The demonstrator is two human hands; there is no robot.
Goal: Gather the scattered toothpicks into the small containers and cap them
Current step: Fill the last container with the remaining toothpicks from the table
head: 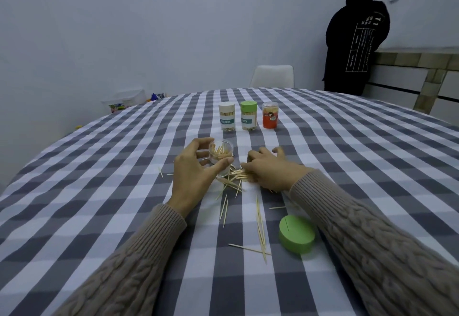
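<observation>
The grey and white checked tablecloth (347, 156) is woven cloth, matt and a little wrinkled. The thin pale toothpicks (260, 226) look like dry, unpolished wood. The small open clear container (221, 164) is glossy transparent plastic. The round green cap (297, 235) is smooth matt plastic. The beige sleeves (367, 236) are thick cable-knit wool, rough and ribbed at the cuffs

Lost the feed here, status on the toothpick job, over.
Left hand holds open clear container, partly filled. Right hand rests on toothpick pile. Green cap off, loose toothpicks beside it. Nothing blocking.
</observation>
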